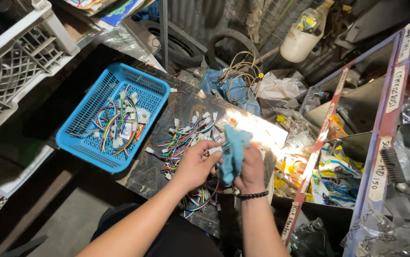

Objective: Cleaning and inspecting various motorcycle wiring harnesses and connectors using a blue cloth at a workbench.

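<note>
Blue plastic basket (87, 124) of coloured wire connectors at left; beside it, loose wire harnesses (186, 135) heaped on the board. Left hand (194, 166) pinching a white connector (215, 150); right hand (251, 172), beaded bracelet (252, 195) on wrist, fingers closed round a teal cloth (234, 151) touching that connector.

A basket (83, 126) sits on the left end of the board (148, 173), with a bundle of wires (119, 124) inside it. To its right a second heap of wires (186, 135) lies loose on the board. Over that heap the left hand (194, 164) and right hand (251, 169) meet, a cloth (233, 152) between them. A crate (12, 62) stands far left, a jug (302, 38) behind, shelves (381, 128) to the right
</note>
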